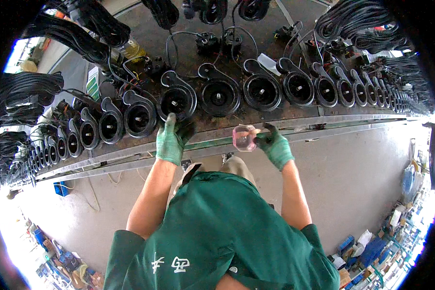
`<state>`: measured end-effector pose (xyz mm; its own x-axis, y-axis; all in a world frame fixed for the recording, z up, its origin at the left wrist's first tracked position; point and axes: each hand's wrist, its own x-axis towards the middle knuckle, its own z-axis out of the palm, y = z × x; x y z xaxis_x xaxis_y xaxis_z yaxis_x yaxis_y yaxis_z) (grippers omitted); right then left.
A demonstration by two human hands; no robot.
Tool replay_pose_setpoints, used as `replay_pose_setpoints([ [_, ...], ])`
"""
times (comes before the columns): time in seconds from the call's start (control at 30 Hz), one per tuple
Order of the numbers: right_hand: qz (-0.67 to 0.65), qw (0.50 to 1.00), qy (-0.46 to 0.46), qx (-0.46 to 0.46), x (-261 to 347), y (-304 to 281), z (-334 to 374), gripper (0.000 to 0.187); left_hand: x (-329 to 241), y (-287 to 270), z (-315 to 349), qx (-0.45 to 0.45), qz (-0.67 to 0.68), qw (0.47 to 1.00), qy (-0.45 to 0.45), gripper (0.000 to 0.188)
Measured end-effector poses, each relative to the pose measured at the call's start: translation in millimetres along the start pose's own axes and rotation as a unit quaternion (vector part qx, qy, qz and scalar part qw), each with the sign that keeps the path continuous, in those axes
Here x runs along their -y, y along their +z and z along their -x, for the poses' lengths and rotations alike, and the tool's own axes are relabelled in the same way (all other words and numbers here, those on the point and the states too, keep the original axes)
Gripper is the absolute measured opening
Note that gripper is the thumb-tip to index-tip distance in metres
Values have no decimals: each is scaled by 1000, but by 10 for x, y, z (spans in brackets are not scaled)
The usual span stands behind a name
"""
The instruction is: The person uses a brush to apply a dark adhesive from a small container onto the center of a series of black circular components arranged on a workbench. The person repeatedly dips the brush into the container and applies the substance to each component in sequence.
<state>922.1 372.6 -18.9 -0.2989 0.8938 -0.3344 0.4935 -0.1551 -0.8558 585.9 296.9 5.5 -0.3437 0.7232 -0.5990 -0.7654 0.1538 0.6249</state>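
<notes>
Head view: green-gloved left hand (170,139) at near rim of black round housing (178,102), thumb extended; cannot tell if gripping. Clear pink cup (243,141), tan stick (250,133) across it, pinched in right hand (275,148) near front edge of worktop (209,127). Beyond: more black housings (262,92) in a row, coiled cables (345,24).

Rows of identical black housings (209,98) and bundled cables (26,87) mark a factory workshop.

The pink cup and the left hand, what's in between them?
In the head view, the workbench's front edge runs between the left hand and the pink cup; I see nothing loose there.
</notes>
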Motion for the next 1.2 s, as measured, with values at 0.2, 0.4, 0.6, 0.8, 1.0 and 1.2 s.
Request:
replay_pose_setpoints([
  [0.2,56,991,-93,-76,-327,361,-204,29,1042,-497,50,166,-319,924,134,64],
  [0.4,-35,990,-107,-87,-82,177,16,21,1543,107,-344,239,-651,664,280,67],
  [0.6,-61,982,-117,-135,-73,122,191,18,1713,266,-573,263,-685,616,287,67],
  [0.8,-153,978,-36,-138,185,-15,487,8,1543,324,-242,316,-521,748,262,70],
  [1.0,-91,994,-49,-27,774,-271,673,11,1135,388,132,345,-378,823,245,75],
  [1.2,-47,999,-13,-16,1403,-430,808,12,769,313,277,357,-321,842,247,81],
])
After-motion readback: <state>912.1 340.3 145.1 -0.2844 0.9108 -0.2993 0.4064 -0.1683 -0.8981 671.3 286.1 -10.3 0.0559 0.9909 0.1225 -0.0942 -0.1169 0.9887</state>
